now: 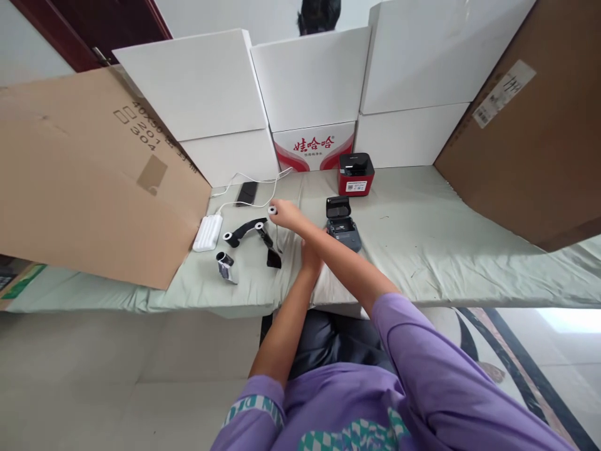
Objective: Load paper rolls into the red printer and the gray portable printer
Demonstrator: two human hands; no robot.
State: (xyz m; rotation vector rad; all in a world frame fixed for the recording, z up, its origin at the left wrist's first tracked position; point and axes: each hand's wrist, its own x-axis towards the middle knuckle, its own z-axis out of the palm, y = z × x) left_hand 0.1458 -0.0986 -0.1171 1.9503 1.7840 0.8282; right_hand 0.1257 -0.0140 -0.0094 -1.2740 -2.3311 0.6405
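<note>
Here, right hand point(284, 215) grips roll point(272, 210); left hand point(310, 255), grip unclear, beside grey printer point(346, 238).

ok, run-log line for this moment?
right hand: holds small roll | left hand: beside grey device, partly hidden by right forearm | lid: open | red-black box: behind device

"What's readable on the white carton point(313, 155)?"
"娃哈哈 in red, with ® beside it and smaller characters beneath."
"And the left cardboard panel point(84, 181)?"
"A line starting 40X50, then 201 and 304, with two printed squares."
"The right panel's sticker point(504, 94)?"
"Barcode and handwriting, unclear to me."
"The red-and-black box point(344, 181)?"
"Its white label point(355, 186) is too small to read."
</note>
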